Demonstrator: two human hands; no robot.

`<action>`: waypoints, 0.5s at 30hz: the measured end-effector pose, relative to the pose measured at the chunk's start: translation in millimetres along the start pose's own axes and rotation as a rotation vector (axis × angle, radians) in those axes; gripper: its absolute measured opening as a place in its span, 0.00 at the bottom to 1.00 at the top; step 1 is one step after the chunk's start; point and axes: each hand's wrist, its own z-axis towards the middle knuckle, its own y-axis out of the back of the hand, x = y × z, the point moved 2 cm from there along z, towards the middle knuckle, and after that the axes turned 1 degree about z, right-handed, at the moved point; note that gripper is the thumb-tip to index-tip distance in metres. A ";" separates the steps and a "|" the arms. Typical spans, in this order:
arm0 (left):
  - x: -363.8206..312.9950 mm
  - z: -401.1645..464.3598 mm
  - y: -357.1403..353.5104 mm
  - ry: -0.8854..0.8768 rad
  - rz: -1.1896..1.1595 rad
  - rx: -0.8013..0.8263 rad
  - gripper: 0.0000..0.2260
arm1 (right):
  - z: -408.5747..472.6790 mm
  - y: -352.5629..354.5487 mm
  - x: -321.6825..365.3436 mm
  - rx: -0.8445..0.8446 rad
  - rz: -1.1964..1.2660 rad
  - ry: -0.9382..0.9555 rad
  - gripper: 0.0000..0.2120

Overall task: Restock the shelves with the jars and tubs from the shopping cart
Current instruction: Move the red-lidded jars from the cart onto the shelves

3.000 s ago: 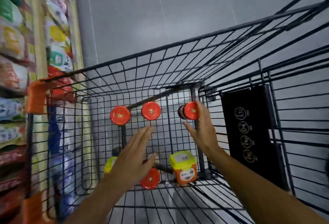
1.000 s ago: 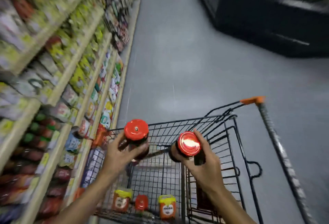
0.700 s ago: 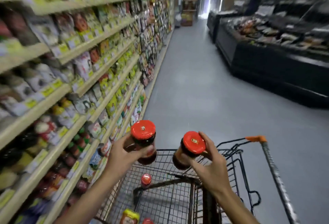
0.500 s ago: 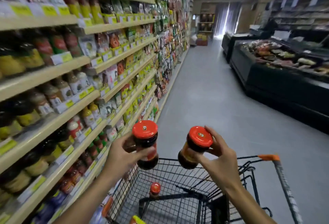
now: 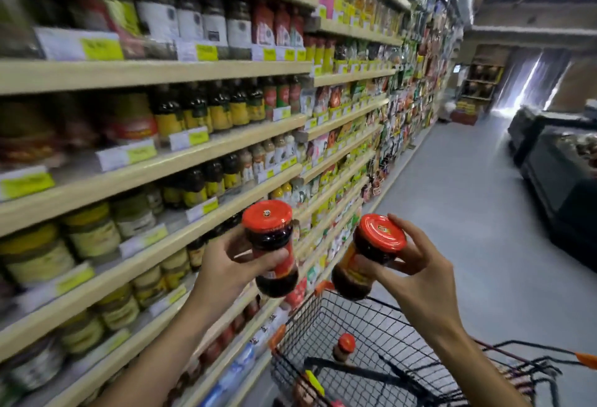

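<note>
My left hand (image 5: 226, 264) grips a dark jar with a red lid (image 5: 271, 245), held nearly upright in front of the shelves (image 5: 155, 180). My right hand (image 5: 420, 271) holds a second red-lidded jar (image 5: 368, 254), tilted with its lid toward me. Both jars hang above the black wire shopping cart (image 5: 381, 335) at the bottom. Inside the cart stands one more red-lidded jar (image 5: 345, 347), and a yellow-lidded tub (image 5: 311, 385) shows at the lower edge.
Long wooden shelves on the left are packed with jars and bottles behind yellow price tags. A grey aisle floor (image 5: 468, 212) runs ahead on the right. A dark display counter (image 5: 562, 174) lines the right side.
Both hands reached into the cart, closed on a jar each and lifted them out. My view rose from the cart floor and swung left to the shelves.
</note>
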 end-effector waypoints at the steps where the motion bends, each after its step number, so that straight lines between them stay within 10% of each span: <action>1: -5.6 -9.0 13.4 -0.002 0.010 -0.032 0.24 | -1.9 -10.9 6.7 0.024 0.029 0.003 0.41; 15: -98.2 -194.2 125.0 0.000 0.233 -0.574 0.18 | -50.4 -128.0 108.8 0.497 0.450 0.134 0.39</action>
